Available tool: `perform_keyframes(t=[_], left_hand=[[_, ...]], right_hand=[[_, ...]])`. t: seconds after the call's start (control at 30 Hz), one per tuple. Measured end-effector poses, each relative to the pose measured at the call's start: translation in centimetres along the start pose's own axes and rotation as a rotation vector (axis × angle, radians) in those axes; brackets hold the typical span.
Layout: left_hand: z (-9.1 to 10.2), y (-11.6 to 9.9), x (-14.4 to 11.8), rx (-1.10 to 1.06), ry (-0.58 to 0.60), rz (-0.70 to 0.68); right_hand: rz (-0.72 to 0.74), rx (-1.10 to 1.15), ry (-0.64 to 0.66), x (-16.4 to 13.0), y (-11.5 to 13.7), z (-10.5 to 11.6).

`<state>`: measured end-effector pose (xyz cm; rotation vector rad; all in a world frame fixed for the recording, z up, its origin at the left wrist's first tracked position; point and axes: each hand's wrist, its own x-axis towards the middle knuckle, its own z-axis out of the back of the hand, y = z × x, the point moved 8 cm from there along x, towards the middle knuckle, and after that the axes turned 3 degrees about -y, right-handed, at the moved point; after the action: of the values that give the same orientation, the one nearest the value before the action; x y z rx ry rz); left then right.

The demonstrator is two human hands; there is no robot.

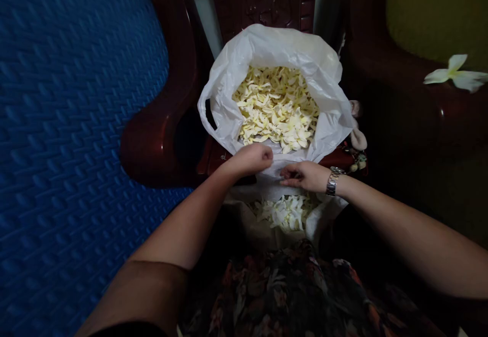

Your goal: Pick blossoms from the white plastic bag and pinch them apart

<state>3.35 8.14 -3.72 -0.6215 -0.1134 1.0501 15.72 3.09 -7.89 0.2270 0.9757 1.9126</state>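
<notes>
A white plastic bag (229, 80) stands open on a dark red plastic chair (160, 133), filled with pale yellow flower petals (276, 108). My left hand (251, 158) is closed in a fist at the bag's near rim; what it pinches is hidden. My right hand (303, 176), with a metal wristwatch (332, 181), has its fingers curled together just right of the left, touching the bag's front edge. Below both hands a second heap of petals (284, 212) lies on white plastic in my lap.
A blue textured mat (64, 149) covers the left. A second dark red chair arm (412, 103) on the right carries a whole white flower (455, 74). Small pale objects (358, 133) sit by the bag's right side. My patterned clothing (290, 291) fills the bottom.
</notes>
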Motion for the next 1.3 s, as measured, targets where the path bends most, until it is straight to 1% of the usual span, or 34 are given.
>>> perform_keyframes(t=[0.03,0.07,0.1,0.13,0.17,0.23,0.33,0.43,0.5,0.57,0.6,0.67,0.7,0.77,0.83,0.87,0.93,1.0,1.03,1.1,1.17,1.23,1.3], left_hand=[[1.4,0.8,0.6,0.088,-0.132,0.048],[2.4,1.6,1.0,0.177,-0.215,0.108],[3.0,2.3,1.5,0.258,-0.258,0.154],[3.0,2.8,2.0,0.325,-0.252,0.172],[2.6,3.5,2.6,0.377,-0.21,0.196],[1.7,4.8,3.6,0.404,-0.16,0.24],[0.8,6.3,4.8,0.421,-0.151,0.323],[1.0,6.5,5.1,0.423,-0.182,0.363],[1.8,5.9,4.8,0.42,-0.223,0.349],[2.9,4.4,4.1,0.406,-0.295,0.276],[3.5,3.3,3.7,0.392,-0.346,0.209],[4.1,0.1,2.8,0.303,-0.471,-0.047],[4.0,-1.5,2.2,0.282,-0.506,-0.186],[2.7,-4.8,0.9,0.315,-0.509,-0.473],[1.0,-7.4,-0.5,0.423,-0.516,-0.702],[0.4,-8.3,-1.1,0.473,-0.543,-0.762],[-0.4,-9.4,-1.9,0.535,-0.589,-0.823],[-0.4,-9.9,-2.3,0.524,-0.617,-0.83],[-0.2,-9.9,-2.3,0.486,-0.618,-0.822],[0.5,-9.5,-2.0,0.35,-0.608,-0.783],[1.4,-8.5,-1.5,0.174,-0.591,-0.73],[2.0,-7.5,-1.0,0.016,-0.568,-0.681],[2.0,-6.6,-0.3,-0.08,-0.519,-0.637]], right_hand=[[0.001,0.041,-0.043,0.0,0.1,0.7],[0.002,0.079,-0.091,0.0,0.1,1.4],[0.003,0.114,-0.141,-0.1,0.2,2.2],[0.001,0.149,-0.189,-0.2,0.2,2.9],[-0.002,0.188,-0.235,-0.2,0.1,3.5],[-0.011,0.264,-0.319,-0.4,-0.1,4.6],[-0.007,0.364,-0.433,-0.8,-0.5,5.8],[-0.029,0.513,-0.509,-1.0,-1.0,6.4],[-0.089,0.689,-0.506,-0.9,-1.4,5.9],[-0.179,0.918,-0.47,-0.7,-1.7,4.8],[-0.227,1.043,-0.439,-0.6,-1.7,4.1],[-0.297,1.283,-0.345,-0.1,-1.2,2.5],[-0.305,1.388,-0.286,0.3,-0.7,1.9],[-0.255,1.553,-0.21,1.0,0.4,1.6],[-0.174,1.672,-0.238,1.5,0.8,2.5],[-0.156,1.718,-0.274,1.7,0.6,3.0],[-0.177,1.775,-0.323,1.7,0.2,3.9],[-0.206,1.78,-0.323,1.5,0.1,4.6],[-0.202,1.769,-0.319,1.3,0.2,4.9],[-0.162,1.747,-0.338,1.0,0.4,5.4],[-0.132,1.736,-0.365,0.8,0.6,5.6],[-0.143,1.736,-0.368,0.9,0.6,5.0],[-0.194,1.74,-0.354,1.2,0.6,4.0]])
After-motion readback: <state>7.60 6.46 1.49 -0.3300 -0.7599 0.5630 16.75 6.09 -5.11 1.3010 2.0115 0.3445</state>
